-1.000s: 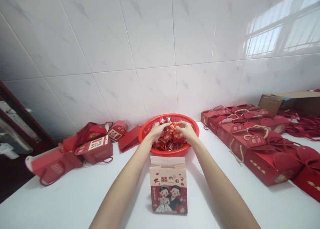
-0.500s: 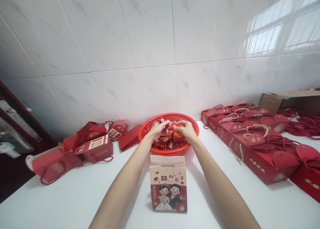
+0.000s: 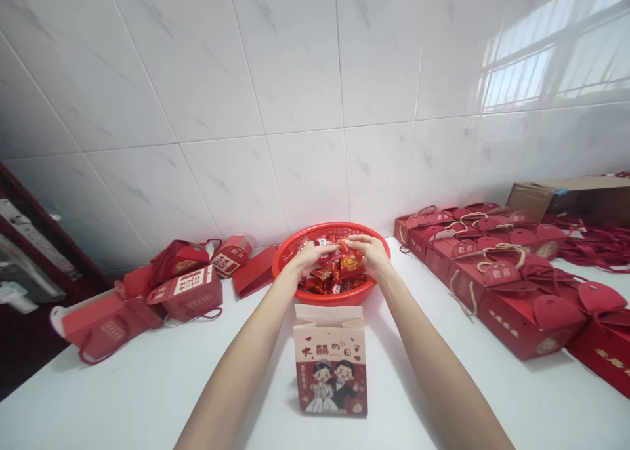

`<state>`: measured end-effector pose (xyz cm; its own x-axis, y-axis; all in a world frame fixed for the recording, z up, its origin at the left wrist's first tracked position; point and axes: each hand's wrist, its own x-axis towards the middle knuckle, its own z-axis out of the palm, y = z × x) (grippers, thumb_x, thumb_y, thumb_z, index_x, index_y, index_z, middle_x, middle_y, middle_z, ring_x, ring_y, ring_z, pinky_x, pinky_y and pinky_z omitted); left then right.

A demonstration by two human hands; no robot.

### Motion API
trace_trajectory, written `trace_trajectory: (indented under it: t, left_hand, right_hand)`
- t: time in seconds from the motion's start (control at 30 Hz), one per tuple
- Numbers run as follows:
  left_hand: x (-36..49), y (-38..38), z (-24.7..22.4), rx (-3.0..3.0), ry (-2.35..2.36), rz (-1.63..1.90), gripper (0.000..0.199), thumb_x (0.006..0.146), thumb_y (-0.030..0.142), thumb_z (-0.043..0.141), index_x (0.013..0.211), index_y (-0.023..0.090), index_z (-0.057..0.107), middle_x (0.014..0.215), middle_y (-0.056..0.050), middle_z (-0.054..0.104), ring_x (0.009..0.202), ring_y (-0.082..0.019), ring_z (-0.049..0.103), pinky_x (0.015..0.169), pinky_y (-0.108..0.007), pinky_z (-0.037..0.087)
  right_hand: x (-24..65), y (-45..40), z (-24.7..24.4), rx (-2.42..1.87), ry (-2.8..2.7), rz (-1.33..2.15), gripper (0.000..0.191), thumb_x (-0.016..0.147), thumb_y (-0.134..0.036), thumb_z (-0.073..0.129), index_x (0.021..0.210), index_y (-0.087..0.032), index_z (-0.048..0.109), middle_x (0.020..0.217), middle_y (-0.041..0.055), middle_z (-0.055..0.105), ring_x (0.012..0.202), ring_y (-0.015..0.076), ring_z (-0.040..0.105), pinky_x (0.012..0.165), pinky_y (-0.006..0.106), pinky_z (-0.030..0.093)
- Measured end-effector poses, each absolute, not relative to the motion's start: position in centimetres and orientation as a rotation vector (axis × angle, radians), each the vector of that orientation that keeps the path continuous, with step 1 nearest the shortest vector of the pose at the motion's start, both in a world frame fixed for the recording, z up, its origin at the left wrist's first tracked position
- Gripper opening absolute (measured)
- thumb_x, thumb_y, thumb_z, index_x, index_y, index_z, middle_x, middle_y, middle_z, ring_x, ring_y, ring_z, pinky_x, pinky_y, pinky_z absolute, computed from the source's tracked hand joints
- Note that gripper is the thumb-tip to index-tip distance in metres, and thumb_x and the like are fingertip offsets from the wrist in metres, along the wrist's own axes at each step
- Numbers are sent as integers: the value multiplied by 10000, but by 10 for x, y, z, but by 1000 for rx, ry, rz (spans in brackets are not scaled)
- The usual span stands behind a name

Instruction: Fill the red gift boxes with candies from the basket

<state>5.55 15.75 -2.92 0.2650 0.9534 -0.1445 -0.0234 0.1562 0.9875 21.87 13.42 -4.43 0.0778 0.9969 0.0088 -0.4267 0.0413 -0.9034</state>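
Observation:
A red plastic basket (image 3: pixel 344 300) full of red-wrapped candies (image 3: pixel 319 283) stands against the tiled wall. Over its left part is my left hand (image 3: pixel 310 254), fingers bent among the candies; what they grip, if anything, is too small to tell. My right hand (image 3: pixel 369 253) is over the right part, its fingers and thumb closed around a red and orange wrapped candy (image 3: pixel 350 261). Between my forearms, just in front of the basket, an upright paper gift box (image 3: pixel 331 371) with a cartoon couple on it has its top open.
Red gift boxes (image 3: pixel 187 292) lie jumbled at the left, and a flat red one (image 3: pixel 254 273) touches the basket's side. Rows of closed red boxes (image 3: pixel 512 306) with rope handles fill the right. Behind them are a cardboard carton (image 3: pixel 536 201) and dark red ribbons (image 3: pixel 595 246).
Both hands remain in the basket with small finger shifts. The candies under them have moved a little, and the candy at my right hand shows more clearly.

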Motion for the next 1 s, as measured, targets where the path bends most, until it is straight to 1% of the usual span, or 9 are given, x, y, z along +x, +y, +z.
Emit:
trace_trajectory:
  t: [0.2,0.3,0.4,0.57,0.63,0.8,0.87,0.93,1.0]
  left_hand:
    - [53,158,-31,1265,1076,855,396,568,262,899,921,200,729,767,-26,718,595,-152,636,509,-241,465]
    - [54,160,-32,1245,1096,903,318,636,327,861,896,201,727,772,-12,697,625,-140,618,532,-239,480]
    - [54,162,-31,1239,1051,913,241,690,362,815,836,190,730,744,-8,676,647,-134,599,576,-244,500]
    - [55,162,-31,1253,990,928,145,714,287,777,810,186,738,772,-10,685,645,-130,592,564,-236,484]
    - [55,163,-32,1235,967,919,145,728,280,755,834,181,744,740,-13,683,607,-130,588,541,-239,467]
    - [53,165,-35,1280,950,911,267,631,190,803,890,185,739,750,-18,703,582,-130,603,529,-236,452]
    - [52,166,-36,1289,982,954,270,611,187,807,871,194,734,726,-6,693,551,-111,581,504,-220,422]
    - [50,167,-37,1290,1023,1004,256,601,196,809,845,196,732,709,1,685,530,-92,558,467,-201,363]
    - [50,168,-38,1299,1050,1038,270,585,205,820,840,195,734,727,-6,693,558,-95,573,459,-193,327]
  right_hand:
    - [218,135,-47,-942,-921,1289,176,544,-135,702,712,-171,664,721,26,680,624,119,597,489,202,465]
    - [217,135,-48,-962,-913,1277,178,560,-114,674,726,-176,653,686,12,662,633,128,606,489,203,474]
    - [216,135,-47,-986,-948,1277,171,580,-97,652,731,-176,643,712,14,669,607,126,610,494,221,491]
    - [215,132,-46,-984,-1017,1292,168,595,-67,648,731,-164,638,768,32,687,602,122,613,488,226,502]
    - [215,132,-46,-984,-1027,1295,163,598,-69,656,729,-164,640,768,32,684,619,130,620,498,234,515]
    - [215,132,-44,-1034,-978,1275,138,638,-85,616,739,-176,638,759,31,687,649,138,631,503,224,519]
    - [215,133,-44,-1057,-928,1269,181,654,-68,555,772,-184,629,758,31,689,690,146,652,520,215,523]
    - [215,134,-44,-1050,-899,1267,247,642,-44,515,813,-194,611,780,32,698,769,163,679,566,221,542]
    - [215,135,-46,-1009,-894,1270,304,618,-23,518,852,-205,584,826,34,710,850,179,695,633,244,565]
